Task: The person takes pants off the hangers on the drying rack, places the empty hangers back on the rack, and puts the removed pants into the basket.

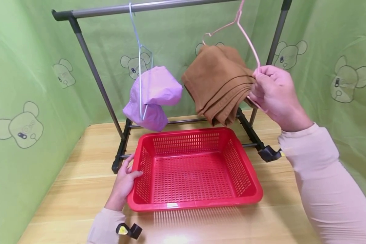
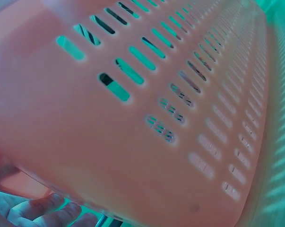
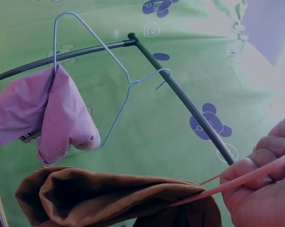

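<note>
My right hand (image 1: 272, 89) grips the side of a pink clothes hanger (image 1: 248, 40), at the edge of a folded brown cloth garment (image 1: 219, 79) hanging on it. The right wrist view shows the fingers (image 3: 248, 177) curled round the pink wire beside the brown folds. Low at the left, my left hand (image 1: 123, 183) holds the left rim of a red plastic basket (image 1: 195, 204), its thumb over the edge. Nothing lies in the basket. In the left wrist view the basket's slotted wall (image 2: 109, 142) fills most of the picture, with fingertips (image 2: 59, 215) below it.
A folded purple garment (image 1: 161, 84) hangs on a light blue hanger (image 1: 139, 61) from the rack's grey bar (image 1: 183, 4). The rack's black feet (image 1: 119, 159) stand on a wooden table (image 1: 76, 176) behind the basket. Green printed curtains (image 1: 21, 74) enclose the back and sides.
</note>
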`<state>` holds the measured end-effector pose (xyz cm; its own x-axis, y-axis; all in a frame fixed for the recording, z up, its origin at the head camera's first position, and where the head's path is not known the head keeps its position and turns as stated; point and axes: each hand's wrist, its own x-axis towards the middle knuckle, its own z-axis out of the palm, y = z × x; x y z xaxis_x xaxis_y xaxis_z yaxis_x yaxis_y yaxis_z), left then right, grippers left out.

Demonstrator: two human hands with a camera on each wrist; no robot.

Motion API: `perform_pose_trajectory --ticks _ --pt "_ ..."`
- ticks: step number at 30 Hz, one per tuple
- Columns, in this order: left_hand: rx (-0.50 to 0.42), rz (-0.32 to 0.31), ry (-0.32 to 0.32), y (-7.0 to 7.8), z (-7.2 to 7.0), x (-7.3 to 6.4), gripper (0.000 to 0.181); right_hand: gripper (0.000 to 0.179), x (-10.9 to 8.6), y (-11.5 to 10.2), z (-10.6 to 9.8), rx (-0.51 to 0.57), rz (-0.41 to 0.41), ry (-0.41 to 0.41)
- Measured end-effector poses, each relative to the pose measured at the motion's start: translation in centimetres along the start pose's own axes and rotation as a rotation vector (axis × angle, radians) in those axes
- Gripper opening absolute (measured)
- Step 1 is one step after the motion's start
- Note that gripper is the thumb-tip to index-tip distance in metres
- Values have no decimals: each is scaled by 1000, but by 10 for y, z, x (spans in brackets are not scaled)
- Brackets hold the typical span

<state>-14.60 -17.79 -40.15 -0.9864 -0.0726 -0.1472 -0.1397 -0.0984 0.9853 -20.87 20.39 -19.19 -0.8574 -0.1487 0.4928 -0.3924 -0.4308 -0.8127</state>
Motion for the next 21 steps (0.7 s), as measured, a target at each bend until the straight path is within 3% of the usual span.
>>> perform_pose_trajectory --ticks 21 --pt "11 -4 -8 2 -1 -2 71 15 -12 -2 -2 -40 -32 -15"
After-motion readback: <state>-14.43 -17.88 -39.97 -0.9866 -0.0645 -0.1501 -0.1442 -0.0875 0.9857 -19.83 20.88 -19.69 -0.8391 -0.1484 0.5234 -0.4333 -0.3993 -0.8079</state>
